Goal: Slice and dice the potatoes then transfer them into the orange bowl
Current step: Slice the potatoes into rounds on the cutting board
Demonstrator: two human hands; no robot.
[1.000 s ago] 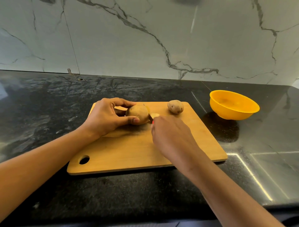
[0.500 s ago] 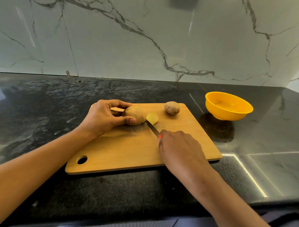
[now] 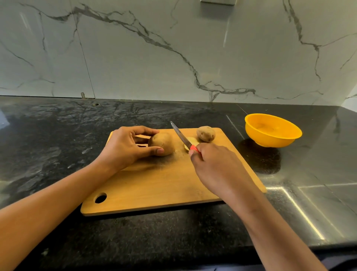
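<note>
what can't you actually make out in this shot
Head view only:
- Knife handle: just a red tip shows; the right grip covers the rest.
- Potato slice: partly under the knife blade and the right grip.
- Held potato: its far side is hidden by its own bulk and the left grip.
- Grey fixture: cut off by the top edge.

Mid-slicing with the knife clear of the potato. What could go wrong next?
The left hand holds the potato with its thumb near the cut end; the knife in the right hand could nick it. The potato rests on rounded skin and might roll. The loose slice by the blade could snag the next stroke.
</note>
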